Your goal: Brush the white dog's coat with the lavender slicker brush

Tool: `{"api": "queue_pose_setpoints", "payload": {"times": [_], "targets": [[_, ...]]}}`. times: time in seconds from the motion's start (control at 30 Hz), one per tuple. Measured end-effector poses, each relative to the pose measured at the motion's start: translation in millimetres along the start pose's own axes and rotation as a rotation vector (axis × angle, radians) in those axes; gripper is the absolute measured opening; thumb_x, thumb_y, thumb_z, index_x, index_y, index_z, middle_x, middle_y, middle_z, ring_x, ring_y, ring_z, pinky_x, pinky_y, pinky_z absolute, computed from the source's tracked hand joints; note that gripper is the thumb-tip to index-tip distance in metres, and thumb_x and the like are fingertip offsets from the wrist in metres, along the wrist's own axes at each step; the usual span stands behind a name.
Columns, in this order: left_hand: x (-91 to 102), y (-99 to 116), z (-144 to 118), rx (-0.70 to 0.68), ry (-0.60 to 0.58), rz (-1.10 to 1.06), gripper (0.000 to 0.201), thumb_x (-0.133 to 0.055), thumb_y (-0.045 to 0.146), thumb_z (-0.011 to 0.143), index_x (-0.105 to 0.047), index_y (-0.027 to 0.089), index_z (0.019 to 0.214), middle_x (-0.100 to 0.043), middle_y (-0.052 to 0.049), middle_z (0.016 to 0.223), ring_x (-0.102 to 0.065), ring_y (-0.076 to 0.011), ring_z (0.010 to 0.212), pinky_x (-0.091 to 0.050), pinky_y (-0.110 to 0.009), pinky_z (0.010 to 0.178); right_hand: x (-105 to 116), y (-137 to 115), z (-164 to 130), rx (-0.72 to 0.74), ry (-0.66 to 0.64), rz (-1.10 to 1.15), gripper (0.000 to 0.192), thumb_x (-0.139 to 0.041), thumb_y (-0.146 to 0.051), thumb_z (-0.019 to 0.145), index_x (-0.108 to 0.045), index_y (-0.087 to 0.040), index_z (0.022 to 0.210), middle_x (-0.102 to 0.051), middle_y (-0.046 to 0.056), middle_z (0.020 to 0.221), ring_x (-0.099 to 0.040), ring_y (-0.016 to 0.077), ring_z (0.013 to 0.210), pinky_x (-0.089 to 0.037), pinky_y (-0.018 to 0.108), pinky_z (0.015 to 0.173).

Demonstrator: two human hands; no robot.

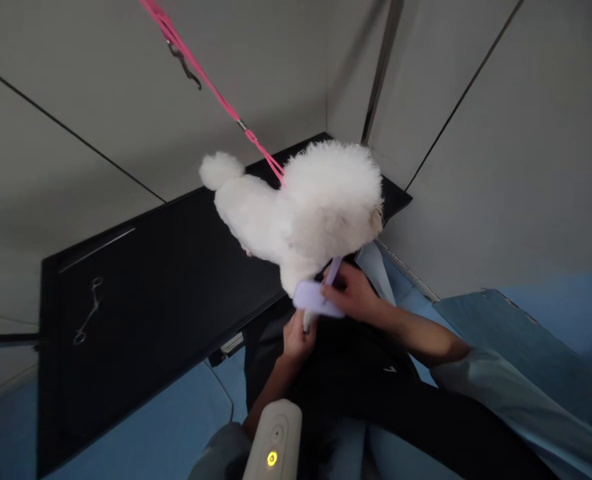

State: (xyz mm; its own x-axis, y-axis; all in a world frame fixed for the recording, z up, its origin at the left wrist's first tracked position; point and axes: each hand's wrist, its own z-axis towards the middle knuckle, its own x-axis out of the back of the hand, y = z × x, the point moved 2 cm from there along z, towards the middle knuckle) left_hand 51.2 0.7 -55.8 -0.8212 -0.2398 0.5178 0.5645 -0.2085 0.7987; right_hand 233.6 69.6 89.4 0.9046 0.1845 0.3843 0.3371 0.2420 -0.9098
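Note:
A fluffy white dog [256,217] stands on a black grooming table [161,280], its rounded head turned to the right. My right hand [359,293] is closed round the handle of a lilac slicker brush [306,297]. The brush head lies over the dog's front leg, slightly blurred, and its bristle side is hidden. Just below, my left hand [299,340] is closed on the dog's paw [309,321], which reaches past the table's near edge.
A pink leash [216,93] with a metal clasp runs from the dog's neck up to the left. Scissors [93,310] and a thin metal comb [96,250] lie on the table's left part. A white device [276,440] with a yellow light is close below.

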Motion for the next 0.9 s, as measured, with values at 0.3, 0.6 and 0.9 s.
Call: {"api": "queue_pose_setpoints", "payload": {"times": [0.3,0.6,0.9], "targets": [[-2.7,2,-1,0.018,-0.021,-0.01,0.035,-0.06,0.043,0.086,-0.069,0.014,0.103,-0.072,-0.013,0.083,-0.071,-0.0256,0.075,-0.058,-0.035,0.071,0,-5,4,0.053,0.077,-0.162,0.017,-0.066,-0.034,0.082,-0.058,-0.021,0.09,-0.065,0.004,0.086,-0.063,0.0192,0.079,-0.052,0.032,0.073],[3.3,11,0,0.227,-0.171,-0.192,0.046,-0.062,0.049,0.082,-0.068,0.013,0.11,-0.069,-0.007,0.075,-0.063,-0.0197,0.061,-0.054,-0.032,0.061,4,5,0,0.077,0.083,-0.137,0.02,-0.066,-0.037,0.083,-0.06,-0.02,0.092,-0.066,0.007,0.091,-0.064,0.0217,0.083,-0.053,0.035,0.074],[11.0,24,-7,0.331,-0.268,-0.486,0.036,-0.063,0.051,0.085,-0.064,0.016,0.092,-0.064,-0.002,0.069,-0.053,-0.0114,0.055,-0.046,-0.024,0.055,-1,15,-14,0.126,0.102,0.053,0.026,-0.067,-0.045,0.085,-0.061,-0.021,0.092,-0.067,0.006,0.086,-0.065,0.0193,0.077,-0.054,0.034,0.07]]}}
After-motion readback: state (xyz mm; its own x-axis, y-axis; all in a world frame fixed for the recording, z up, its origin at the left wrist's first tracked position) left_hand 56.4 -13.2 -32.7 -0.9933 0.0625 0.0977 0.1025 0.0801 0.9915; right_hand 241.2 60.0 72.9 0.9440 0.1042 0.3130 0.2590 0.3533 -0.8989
